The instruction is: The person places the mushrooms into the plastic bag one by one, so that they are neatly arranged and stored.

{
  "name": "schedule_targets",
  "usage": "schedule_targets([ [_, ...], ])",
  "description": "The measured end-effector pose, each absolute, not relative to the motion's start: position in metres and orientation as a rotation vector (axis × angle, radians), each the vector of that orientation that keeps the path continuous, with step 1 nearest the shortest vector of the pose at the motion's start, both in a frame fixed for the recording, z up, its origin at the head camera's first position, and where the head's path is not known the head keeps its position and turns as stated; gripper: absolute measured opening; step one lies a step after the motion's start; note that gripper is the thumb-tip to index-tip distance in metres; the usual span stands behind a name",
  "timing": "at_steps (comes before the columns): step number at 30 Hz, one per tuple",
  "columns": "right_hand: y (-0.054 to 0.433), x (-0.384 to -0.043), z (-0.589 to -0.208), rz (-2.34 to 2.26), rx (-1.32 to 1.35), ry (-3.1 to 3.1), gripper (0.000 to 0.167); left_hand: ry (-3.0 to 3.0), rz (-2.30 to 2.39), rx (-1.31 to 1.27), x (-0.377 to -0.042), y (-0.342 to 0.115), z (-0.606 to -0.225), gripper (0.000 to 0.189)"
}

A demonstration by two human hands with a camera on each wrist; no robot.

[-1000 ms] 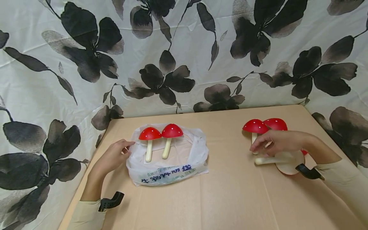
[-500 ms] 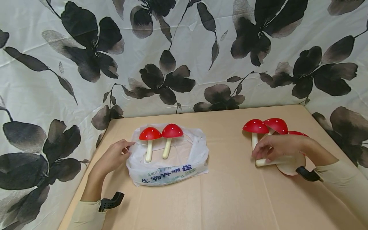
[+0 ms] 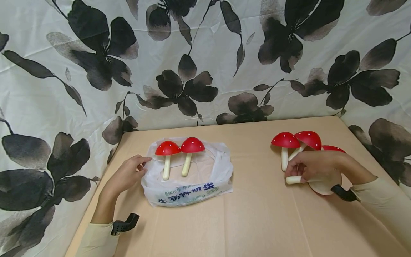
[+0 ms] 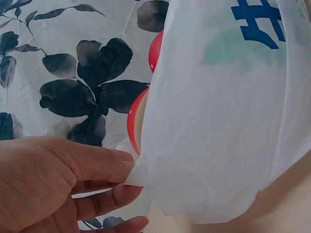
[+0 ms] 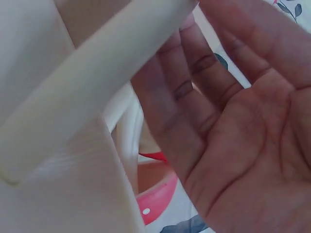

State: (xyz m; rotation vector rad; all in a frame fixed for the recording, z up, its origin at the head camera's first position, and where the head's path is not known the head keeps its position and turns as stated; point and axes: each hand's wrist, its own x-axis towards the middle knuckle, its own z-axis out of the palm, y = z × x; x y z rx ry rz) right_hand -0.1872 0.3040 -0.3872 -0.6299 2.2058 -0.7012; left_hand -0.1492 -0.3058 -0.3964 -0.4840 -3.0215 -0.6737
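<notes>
My left hand (image 3: 127, 173) pinches the left edge of a white plastic bag (image 3: 189, 197) printed with blue and green characters. The left wrist view shows thumb and fingertips on a corner of the bag (image 4: 218, 126). Two toy mushrooms with red, white-dotted caps lie on the bag's opening, a left one (image 3: 167, 148) and a right one (image 3: 192, 145). On the right, my right hand (image 3: 316, 164) pinches the pale stem of a mushroom (image 3: 293, 180) lying on its side, its cap partly hidden by the hand. The right wrist view shows that stem (image 5: 97, 87) close up at my fingertips.
Beyond my right hand lie more red mushrooms: one at left (image 3: 285, 140), one beside it (image 3: 309, 139), and a cap (image 3: 334, 148) partly behind the hand. A light wooden table (image 3: 250, 214) carries everything. A floral cloth (image 3: 205, 43) hangs behind it.
My right hand has moved slightly down and closed its fingers on the lying mushroom's stem. A cap behind that hand has come into view. My left hand stays at the bag's edge.
</notes>
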Motion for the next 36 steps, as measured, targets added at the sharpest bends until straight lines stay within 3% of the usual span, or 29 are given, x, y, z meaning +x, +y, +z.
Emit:
schedule_targets([
  [19,0.29,-0.188,-0.365,-0.786,-0.796,2.237,0.043,-2.993,-0.667,-0.514,-0.148,-0.307,-0.399,0.035],
  [36,0.282,-0.197,-0.375,-1.072,-0.937,2.286,0.041,-3.001,-0.662,-0.505,-0.149,-0.305,-0.397,0.035],
])
